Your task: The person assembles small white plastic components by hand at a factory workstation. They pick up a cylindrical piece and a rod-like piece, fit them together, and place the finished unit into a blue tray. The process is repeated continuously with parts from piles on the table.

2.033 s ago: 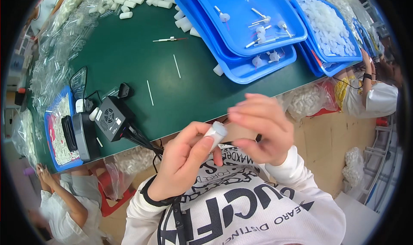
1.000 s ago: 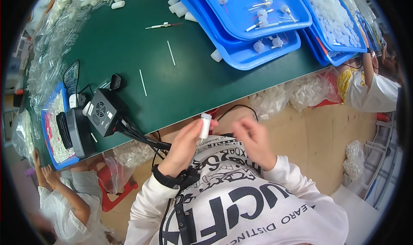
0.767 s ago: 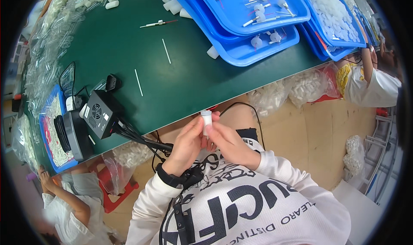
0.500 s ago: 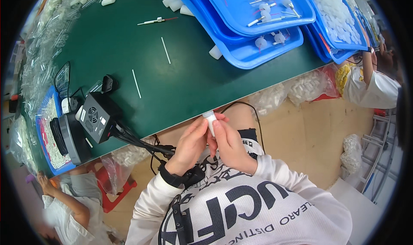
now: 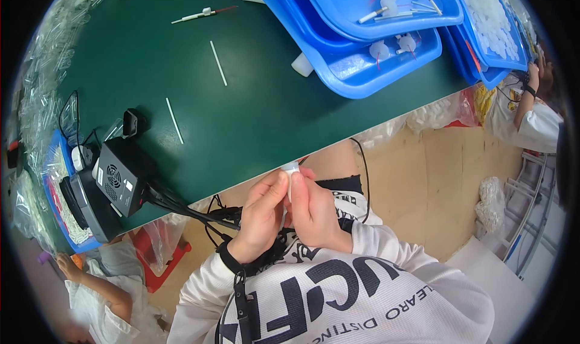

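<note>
Now I am pinching one small white piece [image 5: 292,170] between both hands, left hand [image 5: 261,214] and right hand [image 5: 314,211] (two loose white rods [image 5: 218,62] lying on the green table [image 5: 260,108]).

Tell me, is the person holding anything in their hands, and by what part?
Yes: a small white plastic piece, pinched between the fingertips of the left hand and right hand. Only its top end shows; the rest is hidden.

Bright, even light, soft shadows; fisheye bends the edges inside a black rim.
</note>
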Demonstrator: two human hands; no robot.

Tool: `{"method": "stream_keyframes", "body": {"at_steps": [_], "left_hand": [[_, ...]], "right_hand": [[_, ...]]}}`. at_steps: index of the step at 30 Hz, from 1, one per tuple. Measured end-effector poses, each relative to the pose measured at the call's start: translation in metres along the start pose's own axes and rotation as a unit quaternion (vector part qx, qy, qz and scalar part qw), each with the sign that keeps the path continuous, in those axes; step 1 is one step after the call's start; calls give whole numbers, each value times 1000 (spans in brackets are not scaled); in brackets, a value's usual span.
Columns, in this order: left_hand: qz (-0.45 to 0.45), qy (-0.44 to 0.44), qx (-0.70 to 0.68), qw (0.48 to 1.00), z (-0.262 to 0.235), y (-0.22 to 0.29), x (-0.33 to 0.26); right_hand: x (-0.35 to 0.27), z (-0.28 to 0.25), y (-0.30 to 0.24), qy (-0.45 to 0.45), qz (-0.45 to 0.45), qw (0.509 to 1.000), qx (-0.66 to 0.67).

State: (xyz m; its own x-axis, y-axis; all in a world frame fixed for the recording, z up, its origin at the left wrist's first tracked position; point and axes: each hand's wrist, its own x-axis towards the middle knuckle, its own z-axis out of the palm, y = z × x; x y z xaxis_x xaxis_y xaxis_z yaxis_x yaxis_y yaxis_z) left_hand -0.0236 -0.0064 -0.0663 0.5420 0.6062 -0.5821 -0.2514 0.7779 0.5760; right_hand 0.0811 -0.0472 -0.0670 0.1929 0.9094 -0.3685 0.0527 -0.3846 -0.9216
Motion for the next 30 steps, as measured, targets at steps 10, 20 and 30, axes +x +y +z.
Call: {"method": "stream_keyframes", "body": {"at_steps": [10,20,30], "left_hand": [[16,77,1,997,18,1,-2],[27,111,28,993,20,3,-6],[-31,189,75,979,27,10,-6]], "right_hand": [[10,-10,-10,-75,151,957,234],[0,5,-10,-38,162,938,304],[9,5,-20,-27,261,885,383]]}}
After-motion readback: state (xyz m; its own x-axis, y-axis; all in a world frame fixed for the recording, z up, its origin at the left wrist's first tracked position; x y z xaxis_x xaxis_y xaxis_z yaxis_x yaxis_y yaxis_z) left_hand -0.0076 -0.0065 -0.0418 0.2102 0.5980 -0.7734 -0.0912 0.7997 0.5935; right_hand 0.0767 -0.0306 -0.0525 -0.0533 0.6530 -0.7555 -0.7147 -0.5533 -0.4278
